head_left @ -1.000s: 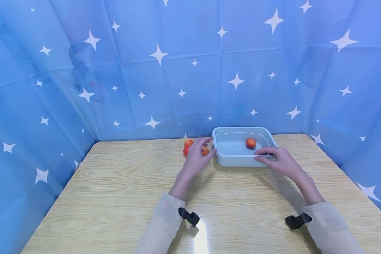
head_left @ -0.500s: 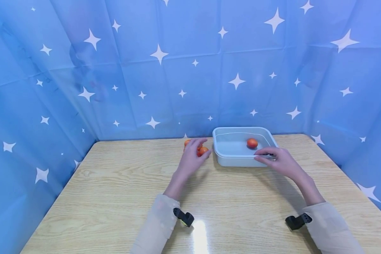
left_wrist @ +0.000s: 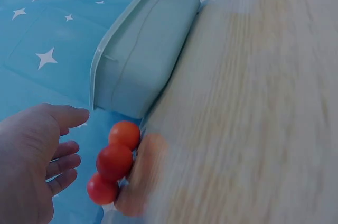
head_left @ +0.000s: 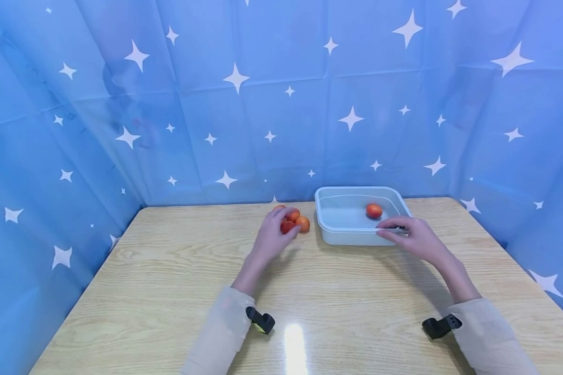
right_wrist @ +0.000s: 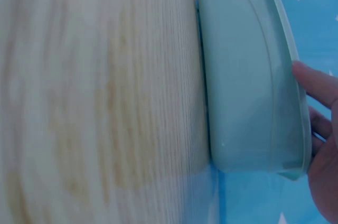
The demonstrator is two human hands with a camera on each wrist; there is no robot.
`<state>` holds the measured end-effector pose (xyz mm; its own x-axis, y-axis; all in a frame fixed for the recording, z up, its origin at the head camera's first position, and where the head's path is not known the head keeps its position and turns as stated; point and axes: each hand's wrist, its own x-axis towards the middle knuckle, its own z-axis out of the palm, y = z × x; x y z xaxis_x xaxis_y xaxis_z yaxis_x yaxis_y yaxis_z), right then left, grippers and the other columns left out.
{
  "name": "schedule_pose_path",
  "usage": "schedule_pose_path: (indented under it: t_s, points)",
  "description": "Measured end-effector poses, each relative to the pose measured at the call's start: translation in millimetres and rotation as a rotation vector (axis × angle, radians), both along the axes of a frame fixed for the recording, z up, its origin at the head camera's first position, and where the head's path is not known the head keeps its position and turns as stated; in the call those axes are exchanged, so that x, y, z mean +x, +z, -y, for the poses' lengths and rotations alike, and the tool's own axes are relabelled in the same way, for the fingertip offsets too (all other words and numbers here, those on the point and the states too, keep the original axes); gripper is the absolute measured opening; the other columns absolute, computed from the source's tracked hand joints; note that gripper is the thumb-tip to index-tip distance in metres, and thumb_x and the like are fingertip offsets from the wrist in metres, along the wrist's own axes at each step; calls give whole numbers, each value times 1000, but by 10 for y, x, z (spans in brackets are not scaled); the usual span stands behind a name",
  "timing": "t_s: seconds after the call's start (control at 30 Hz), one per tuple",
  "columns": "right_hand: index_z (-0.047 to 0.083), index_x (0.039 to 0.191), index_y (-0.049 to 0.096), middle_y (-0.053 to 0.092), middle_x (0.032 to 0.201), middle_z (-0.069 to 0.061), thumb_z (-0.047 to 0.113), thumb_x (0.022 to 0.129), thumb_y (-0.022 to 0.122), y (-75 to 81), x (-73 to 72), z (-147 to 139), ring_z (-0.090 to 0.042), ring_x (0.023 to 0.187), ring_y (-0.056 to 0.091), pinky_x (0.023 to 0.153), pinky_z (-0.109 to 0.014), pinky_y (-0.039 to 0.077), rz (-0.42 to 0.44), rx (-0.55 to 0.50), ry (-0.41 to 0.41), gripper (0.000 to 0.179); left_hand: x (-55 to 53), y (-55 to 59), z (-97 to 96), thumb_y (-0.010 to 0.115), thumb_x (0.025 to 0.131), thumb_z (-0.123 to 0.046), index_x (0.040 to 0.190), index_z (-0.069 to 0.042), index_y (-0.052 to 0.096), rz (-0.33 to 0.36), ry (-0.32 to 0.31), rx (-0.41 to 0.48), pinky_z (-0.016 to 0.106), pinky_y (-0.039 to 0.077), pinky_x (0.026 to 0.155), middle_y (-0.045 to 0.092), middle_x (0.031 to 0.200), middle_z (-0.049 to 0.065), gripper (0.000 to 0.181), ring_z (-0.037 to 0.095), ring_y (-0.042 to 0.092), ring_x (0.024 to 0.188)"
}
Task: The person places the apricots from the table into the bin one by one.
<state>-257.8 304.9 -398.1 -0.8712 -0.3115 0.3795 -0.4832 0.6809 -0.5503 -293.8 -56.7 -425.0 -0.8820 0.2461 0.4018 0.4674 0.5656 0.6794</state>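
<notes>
A pale blue-green plastic tub (head_left: 352, 238) stands near the table's back edge, with one red-orange tomato (head_left: 374, 210) lying inside. My right hand (head_left: 415, 237) pinches the tub's near right rim; in the right wrist view the thumb (right_wrist: 311, 78) lies outside the wall and the other fingers are partly hidden behind the rim. Left of the tub, several small tomatoes (head_left: 302, 224) sit bunched on the table. My left hand (head_left: 269, 240) hovers over their left side, thumb and fingers spread apart and partly covering them. The left wrist view shows a gap between that hand (left_wrist: 31, 155) and the tomatoes (left_wrist: 114, 162).
The wooden table (head_left: 169, 271) stretches in front of both arms. A blue curtain (head_left: 192, 114) with white stars hangs right behind its back edge and along both sides. A black wrist camera (head_left: 261, 319) is strapped on the left sleeve, another (head_left: 441, 327) on the right.
My left hand has drawn away from the tub's left side, moving left and slightly nearer, uncovering more tomatoes. The tomato in the tub has rolled a little right. The right hand stays on the rim.
</notes>
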Motion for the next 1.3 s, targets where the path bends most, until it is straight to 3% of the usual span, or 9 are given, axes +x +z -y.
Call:
schedule_pose_path:
  t_s: [0.17,0.5,0.77,1.3]
  points:
    - [15,107,78,74,97,3,20,93,75,4,3,1,-6,85,60,72,-20,47,-1,4,0,15,-24,-38,60,73,93,-20,139,-6,59,14,-11,-28,45,44,107,59,138,11,50,31,49,128]
    - [16,106,78,74,97,4,20,92,76,0,5,9,-6,86,60,73,-19,47,-17,12,-1,14,-38,-62,92,76,91,-16,138,-5,60,-6,-70,-176,44,47,105,61,135,11,51,32,55,123]
    - [14,107,78,74,97,3,19,93,75,6,8,8,-6,85,60,72,-19,47,-12,3,4,15,-31,-41,111,75,91,-13,121,-5,72,-36,-70,-263,43,47,104,66,126,10,31,30,57,119]
    - [13,108,77,74,98,1,19,93,74,16,18,11,-4,86,60,72,-19,47,-8,6,4,16,-36,-68,155,74,92,-16,121,-14,70,98,-59,-266,43,45,105,56,132,6,30,28,48,126]
